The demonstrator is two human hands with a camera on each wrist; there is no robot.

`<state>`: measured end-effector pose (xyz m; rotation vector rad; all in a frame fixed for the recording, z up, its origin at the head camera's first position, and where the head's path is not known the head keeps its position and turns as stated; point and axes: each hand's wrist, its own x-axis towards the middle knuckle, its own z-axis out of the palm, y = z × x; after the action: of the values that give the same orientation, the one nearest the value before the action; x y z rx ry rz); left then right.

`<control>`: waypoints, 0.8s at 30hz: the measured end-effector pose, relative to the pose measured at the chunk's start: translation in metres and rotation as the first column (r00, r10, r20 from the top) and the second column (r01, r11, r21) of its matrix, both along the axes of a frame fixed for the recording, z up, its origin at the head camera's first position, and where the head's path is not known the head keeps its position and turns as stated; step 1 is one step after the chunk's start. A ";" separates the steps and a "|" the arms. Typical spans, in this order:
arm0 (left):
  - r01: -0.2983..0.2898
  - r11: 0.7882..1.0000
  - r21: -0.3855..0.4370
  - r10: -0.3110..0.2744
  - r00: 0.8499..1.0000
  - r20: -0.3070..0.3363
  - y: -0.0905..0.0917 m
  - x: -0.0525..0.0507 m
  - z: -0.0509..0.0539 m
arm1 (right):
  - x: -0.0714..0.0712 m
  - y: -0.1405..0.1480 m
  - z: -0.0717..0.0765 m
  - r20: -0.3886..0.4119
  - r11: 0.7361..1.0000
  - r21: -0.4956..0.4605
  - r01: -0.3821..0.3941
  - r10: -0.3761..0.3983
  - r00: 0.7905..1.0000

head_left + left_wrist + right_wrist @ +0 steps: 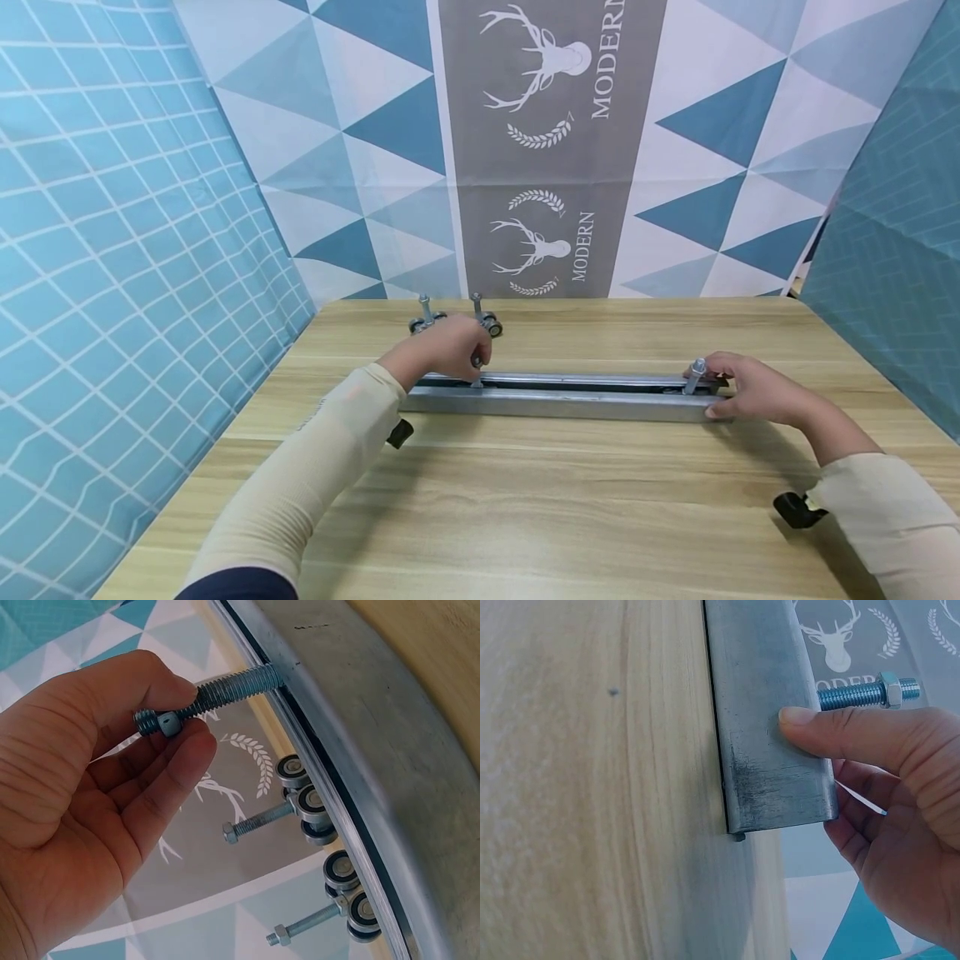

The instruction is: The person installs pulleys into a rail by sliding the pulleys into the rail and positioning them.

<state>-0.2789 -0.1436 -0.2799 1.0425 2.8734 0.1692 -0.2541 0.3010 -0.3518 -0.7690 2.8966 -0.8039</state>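
Note:
A long grey metal channel rail (562,406) lies crosswise on the table, its slot facing up. My left hand (453,346) pinches a threaded bolt (240,686) that stands out of the slot toward the rail's left part; a nut (170,724) sits near the bolt's free end. At the other end, my right hand (757,392) grips the rail, thumb on the near side and fingers behind. Close by that hand, a second bolt (855,695) with a nut (890,690) rises from the slot. Whatever carries these bolts inside the rail is hidden.
Behind the rail, two roller trolleys stand on the wooden table (525,508), one left (352,900) and one right (304,799), each with an upright bolt. A patterned cloth (547,150) hangs behind the table, with blue cloths (112,250) at the sides.

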 end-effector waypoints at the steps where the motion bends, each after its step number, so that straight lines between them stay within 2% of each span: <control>1: 0.002 1.000 0.001 -0.002 1.000 0.000 0.001 0.000 0.000 | 0.000 0.000 0.000 -0.001 1.000 0.000 0.001 -0.001 1.000; 10: 0.017 1.000 -0.005 -0.017 1.000 -0.008 0.008 0.001 0.000 | 0.002 -0.001 0.000 -0.002 1.000 -0.020 0.005 -0.005 1.000; 24: 0.040 0.999 -0.009 -0.040 0.999 -0.006 0.017 -0.002 -0.001 | -0.002 -0.001 0.002 -0.010 1.000 0.024 -0.007 0.008 1.000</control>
<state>-0.2814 -0.1267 -0.2805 1.0997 2.8534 0.1509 -0.2559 0.2998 -0.3496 -0.7832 2.9044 -0.7659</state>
